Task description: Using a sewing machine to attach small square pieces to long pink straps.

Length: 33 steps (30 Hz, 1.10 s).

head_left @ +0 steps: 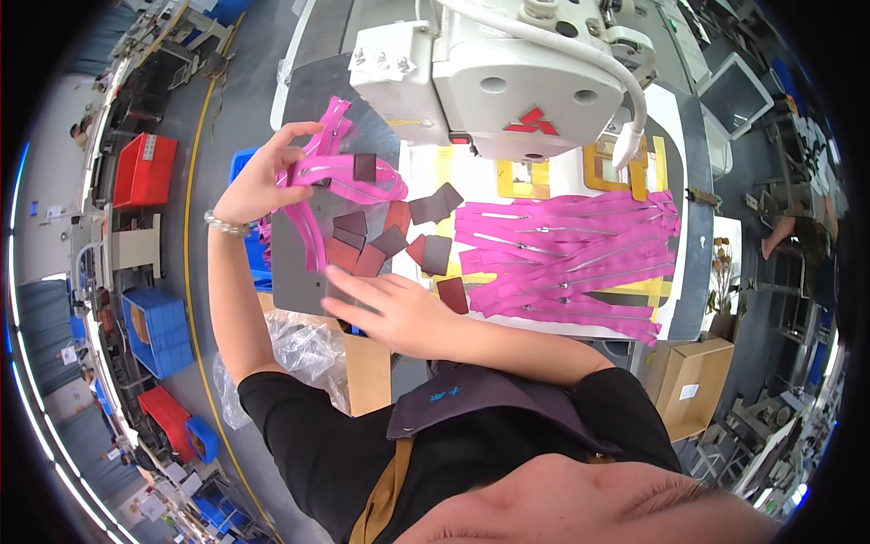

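My left hand [267,177] is closed on a bunch of pink zippers [337,168] at the left side of the worktable. One zipper tail hangs below the hand, and a dark square patch [364,168] lies against a strip. Nearer to me, my right hand [399,313] is open with its fingers apart, close to the hanging tail and holding nothing that I can see. Between the hands and the machine lie several loose red-brown and dark patches [390,240]. To their right, many pink zippers [562,258] are spread in an overlapping row.
A large white sewing machine [526,91] stands at the far side of the worktable [294,290]. Yellow clamp frames [523,179] sit under its head. Clear plastic [308,349] and a cardboard box [367,372] are below the near edge. Another box [693,385] stands at the right.
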### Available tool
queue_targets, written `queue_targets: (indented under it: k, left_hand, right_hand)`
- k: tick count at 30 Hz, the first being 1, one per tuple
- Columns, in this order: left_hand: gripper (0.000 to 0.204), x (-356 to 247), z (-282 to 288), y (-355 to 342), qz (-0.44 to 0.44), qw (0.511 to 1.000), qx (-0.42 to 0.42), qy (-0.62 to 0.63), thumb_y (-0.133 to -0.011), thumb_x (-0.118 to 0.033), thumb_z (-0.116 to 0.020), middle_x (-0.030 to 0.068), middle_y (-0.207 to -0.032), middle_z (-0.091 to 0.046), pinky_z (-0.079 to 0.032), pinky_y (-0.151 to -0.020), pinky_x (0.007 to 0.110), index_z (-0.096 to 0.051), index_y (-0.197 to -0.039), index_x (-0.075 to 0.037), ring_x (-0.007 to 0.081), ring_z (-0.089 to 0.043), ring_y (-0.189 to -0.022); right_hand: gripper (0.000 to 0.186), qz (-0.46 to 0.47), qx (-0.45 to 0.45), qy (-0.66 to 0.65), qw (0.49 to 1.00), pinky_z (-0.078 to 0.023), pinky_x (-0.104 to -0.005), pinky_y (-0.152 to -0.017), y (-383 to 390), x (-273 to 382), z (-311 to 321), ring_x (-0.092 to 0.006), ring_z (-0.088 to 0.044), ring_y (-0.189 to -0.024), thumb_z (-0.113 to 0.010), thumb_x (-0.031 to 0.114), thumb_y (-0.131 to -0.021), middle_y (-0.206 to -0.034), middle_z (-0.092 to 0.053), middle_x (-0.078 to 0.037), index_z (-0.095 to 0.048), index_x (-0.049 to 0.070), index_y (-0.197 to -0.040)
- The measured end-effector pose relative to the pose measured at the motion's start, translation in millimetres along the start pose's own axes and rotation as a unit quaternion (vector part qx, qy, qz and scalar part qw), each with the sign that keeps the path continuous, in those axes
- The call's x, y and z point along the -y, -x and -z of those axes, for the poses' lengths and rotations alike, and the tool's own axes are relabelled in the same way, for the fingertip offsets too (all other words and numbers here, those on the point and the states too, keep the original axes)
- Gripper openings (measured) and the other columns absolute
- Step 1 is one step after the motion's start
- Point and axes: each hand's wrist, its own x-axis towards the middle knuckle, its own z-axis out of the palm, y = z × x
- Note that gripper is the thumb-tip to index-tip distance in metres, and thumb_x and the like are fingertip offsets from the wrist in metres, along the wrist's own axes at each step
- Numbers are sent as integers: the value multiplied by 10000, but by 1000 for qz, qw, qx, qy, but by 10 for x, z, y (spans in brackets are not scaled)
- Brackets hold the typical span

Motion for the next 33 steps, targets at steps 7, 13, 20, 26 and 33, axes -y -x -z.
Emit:
queue_targets:
  k: [7,13,20,26,33]
  left_hand:
    - [598,602,-155,-188,-42,854,-210,-475,-752,-155,-683,53,-1264,-533,-263,-1032,438,-496,-1315,-223,238,-468,-1202]
    - [638,1244,-82,-208,42,844,-196,-498,-814,-211,-661,59,-1352,-466,-244,-1047,471,-412,-1389,-333,242,-424,-1260]
    - [601,996,-376,-18,59,765,-377,-518,-756,-41,-574,31,-1208,-559,-364,-869,431,-469,-1325,-204,218,-503,-1140]
    - [514,538,-1078,437,92,933,-303,-172,-670,-258,-791,94,-890,-604,-483,-751,342,-599,-1089,-30,226,-597,-828]
    - [665,848,-1582,630,93,926,-365,-21,-598,-199,-850,94,-1034,-542,-457,-853,346,-533,-1159,-34,253,-557,-956]
  right_hand:
    - [453,-40,29,45,998,-476,-357,-745,523,-125,363,-249,-608,-829,-675,29,-701,-1303,-512,-148,-600,91,-1144]
    - [350,-32,1,53,998,-475,-347,-758,639,-88,643,-217,-612,-797,-651,35,-707,-1170,-581,-135,-633,41,-1057]
    - [306,-32,4,58,998,-473,-336,-744,878,-97,726,-202,-608,-770,-663,40,-688,-1120,-608,-113,-658,37,-994]
    - [303,3,49,41,998,-470,-334,-749,1039,-136,758,-205,-606,-770,-666,51,-683,-1089,-626,-100,-661,45,-985]
    - [319,-3,49,28,998,-482,-330,-722,990,-122,744,-212,-616,-752,-678,0,-651,-1059,-643,-86,-670,54,-966]
